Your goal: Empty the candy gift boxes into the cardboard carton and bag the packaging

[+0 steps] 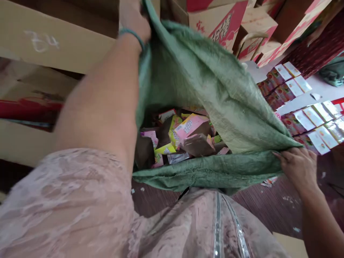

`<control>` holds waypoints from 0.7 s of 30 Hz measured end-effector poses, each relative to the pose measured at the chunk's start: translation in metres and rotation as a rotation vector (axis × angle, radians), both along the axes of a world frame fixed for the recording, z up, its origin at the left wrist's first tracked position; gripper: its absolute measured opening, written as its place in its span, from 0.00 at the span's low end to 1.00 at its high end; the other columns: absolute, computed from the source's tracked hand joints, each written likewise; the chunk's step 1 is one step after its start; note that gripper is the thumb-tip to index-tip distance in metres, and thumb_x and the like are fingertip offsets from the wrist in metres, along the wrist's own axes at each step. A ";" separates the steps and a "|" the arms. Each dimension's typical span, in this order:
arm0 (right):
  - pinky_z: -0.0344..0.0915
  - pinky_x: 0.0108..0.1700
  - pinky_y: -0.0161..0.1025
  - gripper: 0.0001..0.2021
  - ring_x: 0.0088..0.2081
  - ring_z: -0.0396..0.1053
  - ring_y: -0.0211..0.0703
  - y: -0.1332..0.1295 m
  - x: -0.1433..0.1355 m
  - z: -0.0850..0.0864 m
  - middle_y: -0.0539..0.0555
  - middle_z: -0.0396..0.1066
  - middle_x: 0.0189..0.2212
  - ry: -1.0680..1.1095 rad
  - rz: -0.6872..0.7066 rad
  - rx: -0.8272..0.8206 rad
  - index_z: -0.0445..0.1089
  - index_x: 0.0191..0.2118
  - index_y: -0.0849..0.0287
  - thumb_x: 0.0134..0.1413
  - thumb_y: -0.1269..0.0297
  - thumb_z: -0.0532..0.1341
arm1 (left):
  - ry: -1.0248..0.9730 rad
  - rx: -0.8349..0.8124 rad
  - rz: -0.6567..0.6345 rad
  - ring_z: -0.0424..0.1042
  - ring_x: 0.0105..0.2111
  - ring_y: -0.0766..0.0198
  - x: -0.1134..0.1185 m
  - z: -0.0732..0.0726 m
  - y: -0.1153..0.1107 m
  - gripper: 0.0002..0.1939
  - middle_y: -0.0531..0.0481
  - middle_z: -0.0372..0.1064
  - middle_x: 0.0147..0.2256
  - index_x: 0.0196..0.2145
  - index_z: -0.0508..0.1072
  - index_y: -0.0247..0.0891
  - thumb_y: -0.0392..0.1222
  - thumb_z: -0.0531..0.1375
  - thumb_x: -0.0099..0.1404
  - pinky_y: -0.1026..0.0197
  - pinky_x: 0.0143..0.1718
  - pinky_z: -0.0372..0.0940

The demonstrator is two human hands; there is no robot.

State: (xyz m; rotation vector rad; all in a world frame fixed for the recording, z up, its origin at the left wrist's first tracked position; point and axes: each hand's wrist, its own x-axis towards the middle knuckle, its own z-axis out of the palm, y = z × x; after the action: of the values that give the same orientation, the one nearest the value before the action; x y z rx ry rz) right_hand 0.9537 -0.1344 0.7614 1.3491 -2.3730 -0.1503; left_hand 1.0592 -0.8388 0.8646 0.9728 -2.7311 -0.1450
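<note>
A large green woven sack [204,82] hangs open below me. My left hand [134,18], with a teal band at the wrist, grips the sack's rim at the top of the view. My right hand [297,166] pinches the rim's opposite corner at the right. Between them the mouth gapes and shows several small pink, yellow and brown boxes [188,134] piled inside. My pink lace sleeve fills the lower left.
Plain cardboard cartons [53,39] stack at the left. Red-and-tan gift boxes [223,25] with handles lean at the top right. Rows of flat packets [303,107] lie on a white surface at the right. Dark wooden floor [268,208] shows below the sack.
</note>
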 end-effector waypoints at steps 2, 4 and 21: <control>0.58 0.53 0.54 0.30 0.39 0.68 0.53 -0.002 -0.006 -0.033 0.59 0.76 0.31 -0.053 -0.064 0.033 0.76 0.23 0.55 0.78 0.51 0.54 | 0.024 0.093 0.049 0.61 0.70 0.35 0.011 -0.045 0.023 0.37 0.21 0.65 0.65 0.39 0.65 0.12 0.53 0.33 0.73 0.39 0.65 0.60; 0.55 0.62 0.62 0.27 0.43 0.70 0.55 -0.009 -0.006 -0.058 0.61 0.78 0.35 -0.133 -0.154 0.100 0.78 0.25 0.55 0.76 0.53 0.55 | 0.019 0.155 0.020 0.63 0.69 0.35 0.026 -0.087 0.041 0.40 0.17 0.65 0.64 0.43 0.65 0.05 0.59 0.43 0.72 0.41 0.65 0.61; 0.59 0.72 0.72 0.36 0.75 0.53 0.78 -0.269 0.165 -0.176 0.58 0.37 0.84 -0.766 0.083 0.269 0.54 0.82 0.46 0.75 0.50 0.63 | 0.394 0.269 0.059 0.71 0.68 0.33 0.309 -0.277 0.232 0.33 0.39 0.79 0.60 0.70 0.76 0.58 0.56 0.66 0.68 0.34 0.69 0.68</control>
State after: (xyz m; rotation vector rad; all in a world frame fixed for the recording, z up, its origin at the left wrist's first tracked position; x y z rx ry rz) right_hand 1.1189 -0.4035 0.5852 1.8847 -2.9804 0.0997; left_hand 1.3684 -0.6066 0.5879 0.9686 -2.3565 -0.6360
